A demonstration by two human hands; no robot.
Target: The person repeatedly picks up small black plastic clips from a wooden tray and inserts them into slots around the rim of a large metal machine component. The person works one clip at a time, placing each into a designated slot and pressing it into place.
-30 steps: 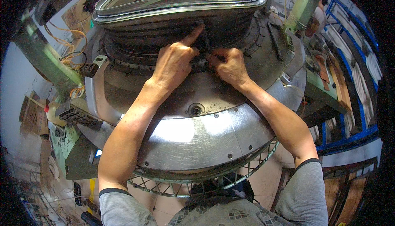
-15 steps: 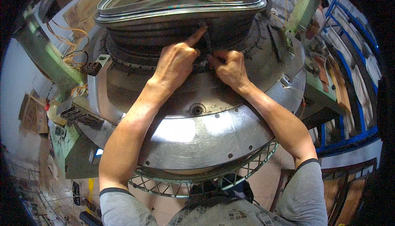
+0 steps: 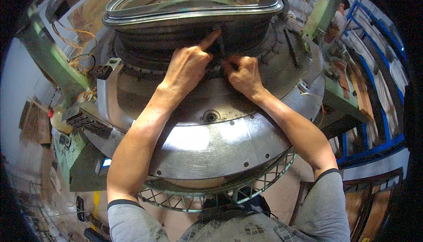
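Dark ribbed cylinder wall of the round grey metal machine sits at upper centre of the frame, under a bright steel ring. We press our left hand against it, index finger stretched up onto the ribs, the other fingers curled. Our right hand lies just beside it, fingers pinched narrow on a small dark part we cannot make out. Below spreads the machine's shiny steel disc; a blue rack stands at right.
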